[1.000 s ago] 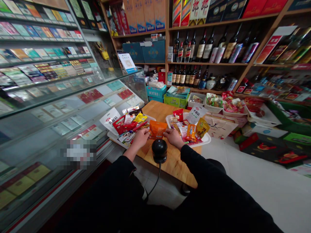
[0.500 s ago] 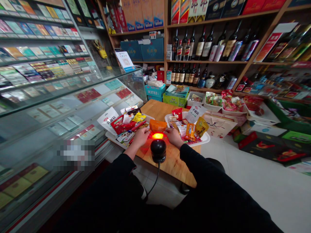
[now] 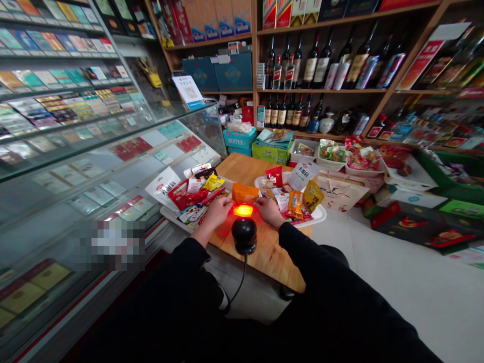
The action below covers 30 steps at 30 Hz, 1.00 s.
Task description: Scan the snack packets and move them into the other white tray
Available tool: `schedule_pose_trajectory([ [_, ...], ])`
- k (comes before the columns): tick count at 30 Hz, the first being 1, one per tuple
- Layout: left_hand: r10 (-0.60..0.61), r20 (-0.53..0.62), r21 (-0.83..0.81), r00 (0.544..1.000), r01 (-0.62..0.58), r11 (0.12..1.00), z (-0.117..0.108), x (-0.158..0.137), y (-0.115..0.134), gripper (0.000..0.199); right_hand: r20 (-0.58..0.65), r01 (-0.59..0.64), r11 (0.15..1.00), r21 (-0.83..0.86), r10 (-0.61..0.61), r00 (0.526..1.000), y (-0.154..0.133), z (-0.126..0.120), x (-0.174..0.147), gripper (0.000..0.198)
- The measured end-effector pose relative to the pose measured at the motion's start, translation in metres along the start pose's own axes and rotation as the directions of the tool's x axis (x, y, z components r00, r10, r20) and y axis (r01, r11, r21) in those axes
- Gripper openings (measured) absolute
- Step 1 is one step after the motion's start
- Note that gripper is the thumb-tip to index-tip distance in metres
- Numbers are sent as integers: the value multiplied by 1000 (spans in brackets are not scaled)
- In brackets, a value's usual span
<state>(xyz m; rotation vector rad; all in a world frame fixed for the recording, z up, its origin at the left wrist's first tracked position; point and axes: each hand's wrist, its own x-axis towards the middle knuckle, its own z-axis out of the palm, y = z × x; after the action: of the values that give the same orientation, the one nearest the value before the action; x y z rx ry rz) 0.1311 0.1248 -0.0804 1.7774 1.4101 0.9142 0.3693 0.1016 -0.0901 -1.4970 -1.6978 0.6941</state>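
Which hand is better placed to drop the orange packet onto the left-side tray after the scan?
Left, probably. Left hand grips the orange packet on the side beside the left tray; right hand would have to cross the scanner.

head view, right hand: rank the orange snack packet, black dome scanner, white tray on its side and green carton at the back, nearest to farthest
From the right hand:
1. Orange snack packet, held at its edge, just left of the hand.
2. Black dome scanner, on the wooden table, toward the person. The white plastic tray, to the right, is too close to call against it.
3. Green carton, beyond the table's far edge.
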Motion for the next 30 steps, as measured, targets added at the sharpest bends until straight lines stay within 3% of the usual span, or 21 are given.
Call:
schedule_pose_trajectory([
  [11, -38, 48, 6, 998, 38, 999, 1, 9, -4, 20, 43, -18, 1000, 15, 17, 999, 0, 0, 7, 22],
  [17, 117, -22, 193, 993, -111, 975, -9, 14, 21, 19, -19, 9, 999, 51, -8, 1000, -6, -10, 11, 20],
  [21, 210, -44, 240, 977, -194, 951, -6, 17, 43, 20, -99, 60, 981, 182, -43, 994, -9, -25, 2, 20],
  [24, 232, -6, 234, 973, -224, 946, 0, 17, 62, 21, -109, -31, 955, 293, 65, 992, -8, -39, -8, 22],
  [30, 255, 96, 209, 962, -269, 940, 22, 19, 94, 26, -63, -156, 773, 615, 246, 967, 5, -68, -28, 30],
])
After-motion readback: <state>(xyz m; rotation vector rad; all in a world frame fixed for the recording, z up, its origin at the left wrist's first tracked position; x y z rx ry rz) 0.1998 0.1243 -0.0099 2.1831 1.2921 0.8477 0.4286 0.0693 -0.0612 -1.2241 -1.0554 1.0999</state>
